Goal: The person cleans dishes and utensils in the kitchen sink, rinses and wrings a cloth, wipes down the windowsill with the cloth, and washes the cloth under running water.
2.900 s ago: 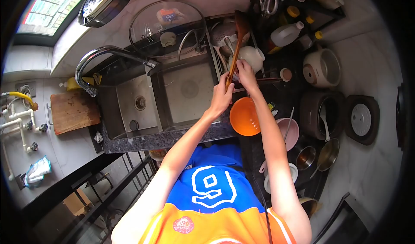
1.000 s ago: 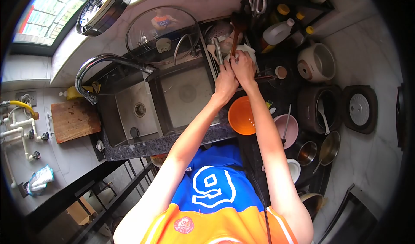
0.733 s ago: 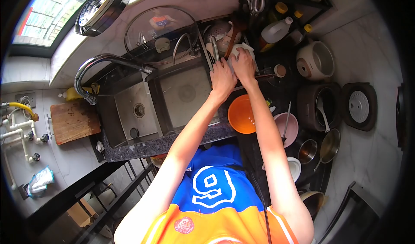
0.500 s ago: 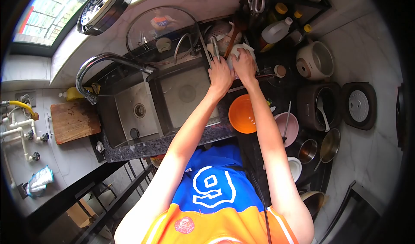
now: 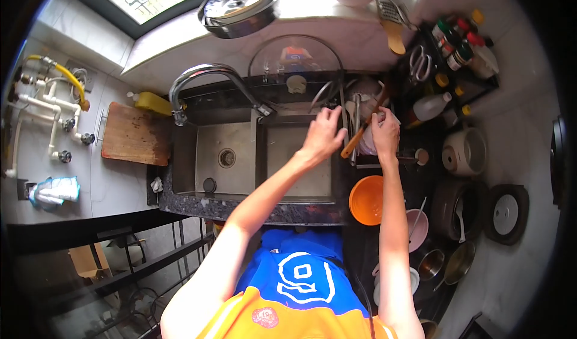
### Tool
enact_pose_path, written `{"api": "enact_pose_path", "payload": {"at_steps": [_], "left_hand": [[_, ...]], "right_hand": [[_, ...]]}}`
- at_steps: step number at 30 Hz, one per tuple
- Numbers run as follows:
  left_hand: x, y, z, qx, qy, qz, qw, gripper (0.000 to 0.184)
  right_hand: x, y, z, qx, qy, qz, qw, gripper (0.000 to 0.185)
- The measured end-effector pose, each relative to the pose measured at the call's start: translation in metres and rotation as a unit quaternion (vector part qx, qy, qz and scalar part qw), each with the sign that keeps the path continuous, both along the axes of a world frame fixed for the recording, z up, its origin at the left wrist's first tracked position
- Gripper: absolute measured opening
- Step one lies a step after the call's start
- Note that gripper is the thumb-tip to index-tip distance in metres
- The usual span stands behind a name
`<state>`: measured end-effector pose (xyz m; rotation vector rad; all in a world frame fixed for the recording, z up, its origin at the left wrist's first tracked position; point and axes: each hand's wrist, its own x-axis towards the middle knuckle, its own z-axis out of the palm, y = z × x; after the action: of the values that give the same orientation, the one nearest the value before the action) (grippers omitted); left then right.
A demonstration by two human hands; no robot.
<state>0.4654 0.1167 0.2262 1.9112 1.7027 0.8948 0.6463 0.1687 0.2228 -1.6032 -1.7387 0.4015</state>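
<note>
My left hand is raised over the back right of the right sink basin, fingers apart, holding nothing. My right hand is at the dish rack right of the sink, its fingers bent beside the shaft of a brown wooden ladle; whether they grip it is hidden. The ladle slants across the rack, its handle end toward me. Metal utensils lie to its left. Beneath my right hand are whitish dishes, mostly covered.
A curved faucet arches over the left basin. Against the back wall leans a glass lid. An orange bowl, pink bowl and rice cooker stand to the right. A cutting board is at the left.
The view has shifted, showing more of the back shelf. My left hand has moved away from my right hand, over the sink, with fingers spread. More of the ladle's handle shows.
</note>
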Motion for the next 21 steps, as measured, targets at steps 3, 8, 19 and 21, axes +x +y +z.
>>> {"api": "enact_pose_path", "payload": {"at_steps": [3, 8, 19, 21], "left_hand": [[-0.076, 0.011, 0.051, 0.173, -0.039, 0.058, 0.983, 0.04], [-0.232, 0.068, 0.139, 0.321, -0.108, 0.257, 0.905, 0.025], [-0.404, 0.22, 0.142, -0.295, -0.315, 0.104, 0.896, 0.079], [-0.404, 0.21, 0.134, -0.239, -0.28, 0.02, 0.93, 0.073]], "right_hand": [[-0.036, 0.007, 0.026, 0.029, 0.083, 0.057, 0.994, 0.026], [-0.131, 0.045, 0.105, -0.152, 0.367, 0.173, 0.901, 0.034], [-0.266, 0.187, 0.119, -0.373, 0.476, 0.134, 0.785, 0.066], [-0.278, 0.162, 0.135, -0.311, 0.431, 0.162, 0.831, 0.065]]}}
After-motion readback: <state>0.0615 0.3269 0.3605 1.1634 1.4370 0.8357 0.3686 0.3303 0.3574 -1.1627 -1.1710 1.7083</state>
